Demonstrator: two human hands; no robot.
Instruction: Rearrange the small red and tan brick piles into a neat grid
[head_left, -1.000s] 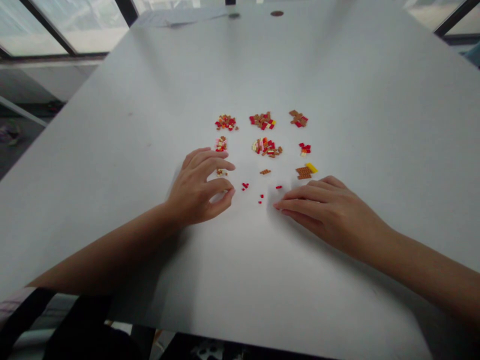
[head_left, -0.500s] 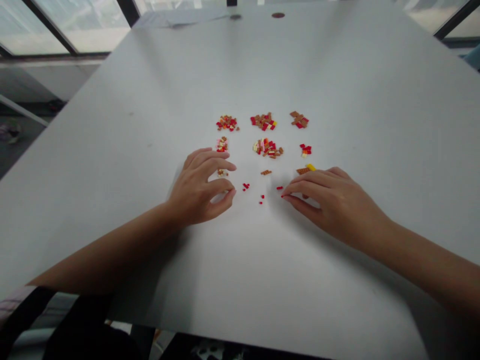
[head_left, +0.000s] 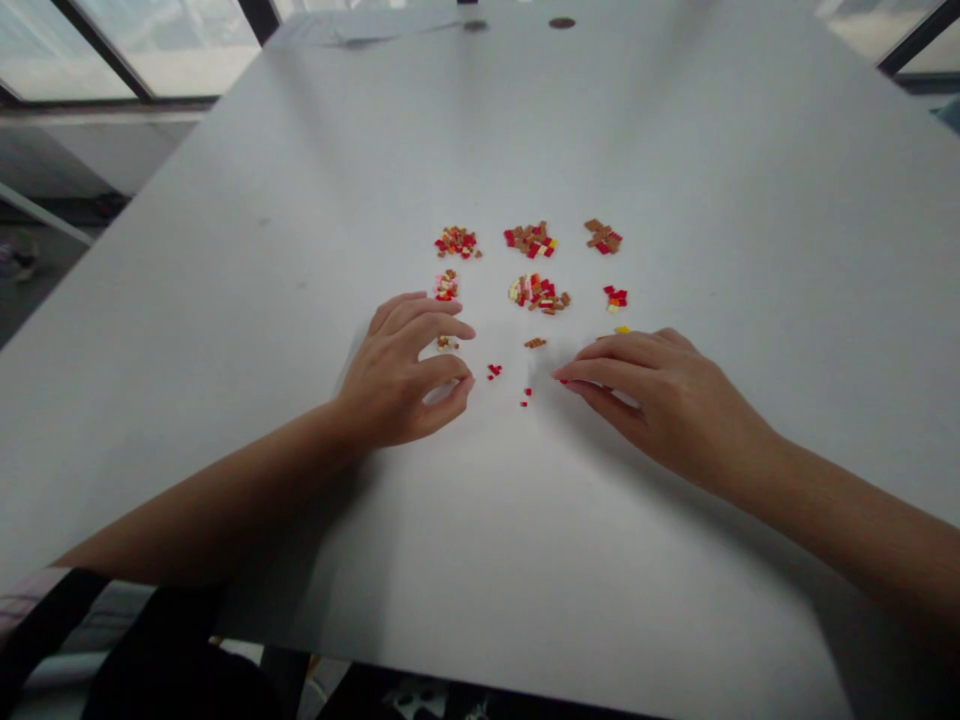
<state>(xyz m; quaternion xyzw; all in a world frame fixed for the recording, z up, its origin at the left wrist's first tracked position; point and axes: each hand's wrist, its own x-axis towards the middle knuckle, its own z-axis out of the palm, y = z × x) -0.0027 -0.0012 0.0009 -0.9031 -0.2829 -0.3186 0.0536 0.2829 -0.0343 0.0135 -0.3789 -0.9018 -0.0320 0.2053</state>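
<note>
On the left, my left hand hovers over the table, thumb and index fingertips pressed together and the other fingers spread. Anything in that pinch is too small to make out. My right hand pinches at a tiny red brick with thumb and index finger, low over the tabletop. Between the hands lie a few small red bricks and two more red pieces. A brown plate piece sits just beyond them. Behind my right fingers, a yellow piece shows only in part.
Sorted piles of red, brown and cream bricks lie farther out: a left pile, a middle pile, a right pile and a nearer mixed pile. They rest on a large white table. Windows stand behind.
My right hand has shifted slightly left and away from me, its fingertips now over the red brick that lay beside them. The left hand keeps its pinch. The view has shifted slightly.
</note>
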